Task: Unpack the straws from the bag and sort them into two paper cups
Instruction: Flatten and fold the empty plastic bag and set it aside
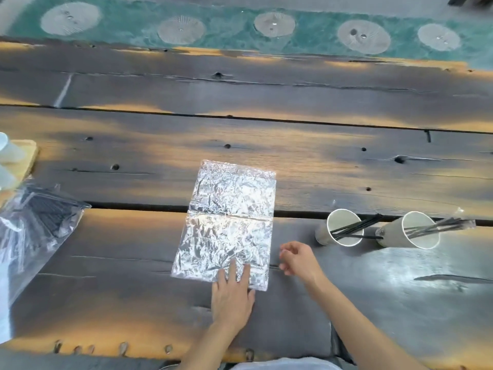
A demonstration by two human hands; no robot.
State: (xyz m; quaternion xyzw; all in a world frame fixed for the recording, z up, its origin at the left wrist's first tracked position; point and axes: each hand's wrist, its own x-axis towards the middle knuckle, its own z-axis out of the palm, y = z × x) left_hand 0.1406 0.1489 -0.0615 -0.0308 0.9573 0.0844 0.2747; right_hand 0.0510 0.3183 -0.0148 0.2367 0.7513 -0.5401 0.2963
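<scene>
the left hand [232,295] presses flat on the near edge of the emptied bag [226,222], gripping nothing; the right hand [300,259] hovers beside it, loosely curled and empty. right of the bag, the straws [354,228] lean in two tilted cups [340,227]; a careless brush could topple them.

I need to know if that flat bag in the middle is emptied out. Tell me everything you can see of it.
The flat bag is clear, crinkled plastic, shining silvery in the light. It lies flat on the wooden table, long side running away from the person, with a crease across its middle. No straws show inside it. The left hand presses its near edge with flat fingers; the right hand hovers just beside it.
</scene>
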